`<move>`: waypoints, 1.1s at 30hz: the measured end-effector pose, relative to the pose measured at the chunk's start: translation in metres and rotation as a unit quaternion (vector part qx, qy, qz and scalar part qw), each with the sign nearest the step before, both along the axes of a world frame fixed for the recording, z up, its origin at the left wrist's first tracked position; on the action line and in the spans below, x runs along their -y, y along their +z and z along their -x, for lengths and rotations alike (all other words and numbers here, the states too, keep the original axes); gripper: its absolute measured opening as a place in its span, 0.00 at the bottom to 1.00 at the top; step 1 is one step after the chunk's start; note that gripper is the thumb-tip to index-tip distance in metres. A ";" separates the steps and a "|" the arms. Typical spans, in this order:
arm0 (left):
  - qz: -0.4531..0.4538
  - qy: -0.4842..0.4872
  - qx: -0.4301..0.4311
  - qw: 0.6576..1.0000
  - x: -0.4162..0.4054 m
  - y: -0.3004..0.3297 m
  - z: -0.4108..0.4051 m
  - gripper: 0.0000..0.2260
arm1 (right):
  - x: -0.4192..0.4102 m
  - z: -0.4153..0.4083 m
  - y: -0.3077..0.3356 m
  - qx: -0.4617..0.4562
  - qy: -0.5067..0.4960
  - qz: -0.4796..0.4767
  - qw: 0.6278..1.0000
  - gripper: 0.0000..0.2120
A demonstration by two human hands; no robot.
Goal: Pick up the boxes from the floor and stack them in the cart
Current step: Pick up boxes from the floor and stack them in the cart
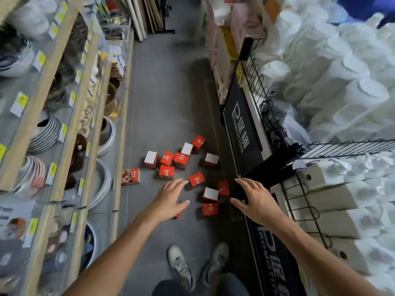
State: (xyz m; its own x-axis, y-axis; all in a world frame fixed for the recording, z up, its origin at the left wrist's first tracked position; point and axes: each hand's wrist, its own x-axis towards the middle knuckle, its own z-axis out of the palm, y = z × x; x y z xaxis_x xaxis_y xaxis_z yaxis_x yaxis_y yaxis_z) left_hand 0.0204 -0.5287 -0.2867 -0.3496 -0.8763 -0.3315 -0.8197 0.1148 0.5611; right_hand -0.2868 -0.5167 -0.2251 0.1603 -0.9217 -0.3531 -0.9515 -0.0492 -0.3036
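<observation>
Far to the left of both hands run the shelves [64, 116] of bowls and plates, and a lone box lying on its side [130, 177] sits on the floor [158, 99] just off those shelves, well left of the left hand [171, 198]. That hand is stretched forward, fingers spread and holding nothing, its fingertips close to a red box [196, 179] just ahead. Beyond the left hand a cluster of red and white-topped boxes [173, 162] stands scattered on the floor; between the two hands lie a white-topped box [210, 194] and another red box [210, 209]. The right hand [254, 201] is likewise spread and empty, reaching out beside a black promotion stand [241, 124], with a wire rack [299, 189] further to its right. No cart shows in this view. This looks like the very start of a pickup: nothing is lifted yet. The next move likely calls for bending lower and closing both hands round the nearest boxes between them.
</observation>
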 end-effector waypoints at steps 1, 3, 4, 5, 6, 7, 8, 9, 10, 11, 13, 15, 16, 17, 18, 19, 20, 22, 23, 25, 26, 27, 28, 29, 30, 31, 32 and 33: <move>-0.011 -0.004 0.001 1.000 0.006 -0.010 0.005 0.36 | 0.006 0.002 -0.010 -0.002 -0.005 -0.008 1.000 0.35; -0.025 -0.012 0.002 1.000 0.016 -0.033 0.012 0.34 | 0.018 0.007 -0.031 -0.010 -0.007 -0.030 0.999 0.35; -0.026 -0.018 0.002 1.000 0.020 -0.047 0.015 0.33 | 0.024 0.009 -0.044 -0.011 -0.008 -0.042 0.999 0.34; -0.030 -0.021 0.003 0.999 0.024 -0.059 0.018 0.32 | 0.031 0.011 -0.059 -0.011 -0.009 -0.055 0.998 0.34; -0.033 -0.021 0.004 0.999 0.029 -0.072 0.021 0.32 | 0.038 0.012 -0.075 -0.012 -0.010 -0.067 0.998 0.34; -0.034 -0.016 0.006 0.999 0.033 -0.085 0.023 0.31 | 0.046 0.014 -0.091 -0.012 -0.008 -0.076 0.997 0.34; -0.033 -0.010 0.007 0.999 0.037 -0.100 0.025 0.31 | 0.054 0.015 -0.109 -0.012 -0.005 -0.083 0.996 0.35; -0.028 -0.002 0.006 1.000 0.040 -0.115 0.026 0.32 | 0.062 0.015 -0.129 -0.013 -0.002 -0.090 0.996 0.35; -0.022 0.004 0.003 1.000 0.043 -0.134 0.027 0.33 | 0.069 0.016 -0.149 -0.015 -0.001 -0.099 0.995 0.35; -0.021 0.007 0.000 1.000 0.046 -0.155 0.028 0.33 | 0.077 0.017 -0.171 -0.016 -0.002 -0.108 0.994 0.35; -0.027 0.013 -0.002 1.000 0.048 -0.199 0.031 0.31 | 0.091 0.020 -0.218 -0.017 -0.005 -0.127 0.992 0.35; -0.039 0.016 -0.006 0.999 0.050 -0.244 0.033 0.29 | 0.103 0.023 -0.267 -0.017 -0.007 -0.145 0.989 0.35; -0.037 0.013 -0.007 0.999 0.051 -0.267 0.034 0.28 | 0.109 0.024 -0.291 -0.014 -0.008 -0.155 0.988 0.35; -0.036 0.009 -0.006 0.999 0.052 -0.291 0.036 0.28 | 0.114 0.025 -0.315 -0.008 -0.008 -0.164 0.986 0.35; -0.037 0.005 -0.007 0.999 0.054 -0.314 0.038 0.28 | 0.118 0.026 -0.339 -0.001 -0.011 -0.174 0.985 0.36; -0.044 0.005 -0.008 0.999 0.055 -0.337 0.041 0.29 | 0.123 0.027 -0.364 0.003 -0.013 -0.180 0.984 0.37; -0.049 0.005 -0.008 0.999 0.057 -0.360 0.044 0.30 | 0.129 0.030 -0.389 0.004 -0.016 -0.180 0.984 0.38; -0.055 0.005 -0.007 0.998 0.061 -0.405 0.051 0.31 | 0.141 0.035 -0.438 0.005 -0.020 -0.168 0.986 0.40; -0.060 0.003 -0.007 0.998 0.061 -0.427 0.054 0.31 | 0.147 0.038 -0.461 0.004 -0.023 -0.160 0.987 0.40; -0.062 -0.002 -0.003 0.998 0.064 -0.470 0.058 0.32 | 0.158 0.043 -0.505 0.004 -0.028 -0.150 0.988 0.42; -0.063 -0.002 -0.003 0.998 0.065 -0.491 0.061 0.32 | 0.163 0.044 -0.527 0.005 -0.025 -0.146 0.989 0.42; -0.065 0.002 -0.003 0.998 0.066 -0.509 0.063 0.31 | 0.166 0.044 -0.549 0.006 -0.019 -0.142 0.990 0.43; -0.066 0.008 -0.003 0.998 0.067 -0.527 0.065 0.31 | 0.167 0.044 -0.569 0.008 -0.013 -0.140 0.990 0.44; -0.068 0.012 -0.003 0.998 0.067 -0.544 0.068 0.30 | 0.168 0.043 -0.590 0.010 -0.009 -0.139 0.990 0.45; -0.071 0.016 -0.004 0.997 0.066 -0.560 0.070 0.29 | 0.168 0.041 -0.609 0.012 -0.004 -0.138 0.990 0.45; -0.076 0.018 -0.007 0.997 0.064 -0.574 0.072 0.29 | 0.168 0.039 -0.627 0.016 0.003 -0.137 0.990 0.46; -0.080 0.020 -0.010 0.997 0.062 -0.588 0.074 0.29 | 0.168 0.037 -0.644 0.021 0.010 -0.132 0.991 0.46; -0.085 0.020 -0.012 0.996 0.058 -0.600 0.075 0.29 | 0.167 0.034 -0.660 0.028 0.015 -0.126 0.992 0.47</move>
State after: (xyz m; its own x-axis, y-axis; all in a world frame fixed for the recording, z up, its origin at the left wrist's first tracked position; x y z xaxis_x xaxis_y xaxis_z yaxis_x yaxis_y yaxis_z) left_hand -0.0548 -0.5868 -0.8869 -0.3258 -0.8217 -0.4676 -0.8081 -0.0147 0.5889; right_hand -0.3212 -0.6840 -0.8849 0.2112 -0.7998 -0.5619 -0.9324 0.0077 -0.3614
